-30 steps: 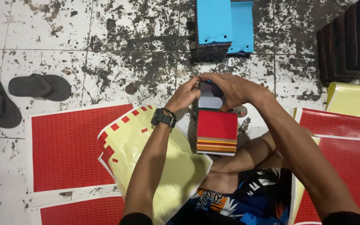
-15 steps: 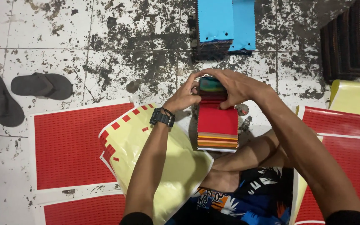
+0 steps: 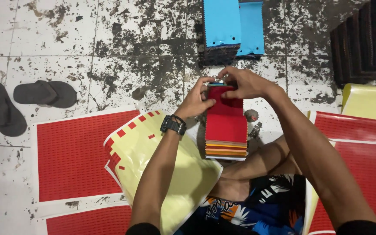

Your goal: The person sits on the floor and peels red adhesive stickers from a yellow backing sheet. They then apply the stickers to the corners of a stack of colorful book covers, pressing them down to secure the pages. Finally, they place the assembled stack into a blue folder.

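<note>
Both forearms reach fwd from the bottom edge & meet at the top end of a red swatch stack (image 3: 225,124), which lies on the floor betw. the person's bent legs.

L hand (image 3: 196,102), black watch (image 3: 173,125) on the wrist, comes in from lower left, wrist bent inward; fingers curled, thumb & fingertips pinching the stack's upper left corner. R hand (image 3: 244,82) comes in from the right w/ arm stretched long across the frame; fingers closed over the stack's top edge, thumb under, gripping it. Hands nearly touching at that edge.

Stack: red sheet on top, thin orange/tan layers showing at its near end.

Around: yellow backing sheet (image 3: 170,169) w/ a few red squares, under the L forearm; red sticker sheets (image 3: 72,156) left & more on the right; blue stack (image 3: 231,24) just beyond the hands; pair of dark sandals (image 3: 27,100) far left on the stained tile floor (image 3: 122,52).
</note>
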